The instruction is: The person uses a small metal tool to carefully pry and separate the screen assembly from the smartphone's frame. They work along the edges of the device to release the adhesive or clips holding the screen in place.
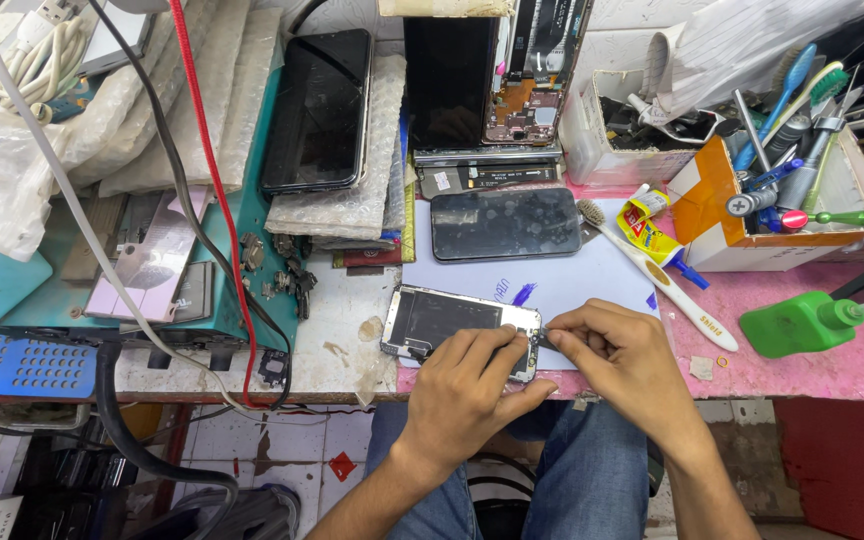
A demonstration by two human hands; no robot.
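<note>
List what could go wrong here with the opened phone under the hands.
1. The opened phone frame lies near the bench edge; the left hand pressing on it might tip it off.
2. The right hand works a small tool at the frame's end; a slip may scratch the parts inside.
3. The toothbrush and glue tube lie close beside; a sweep of the wrist may knock them.

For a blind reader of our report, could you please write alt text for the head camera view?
A person's left hand steadies an opened phone frame on a white sheet while the right hand works at its end. Beyond lie a dark phone screen, a white toothbrush, a green squeeze bottle and a box of tools.
</note>
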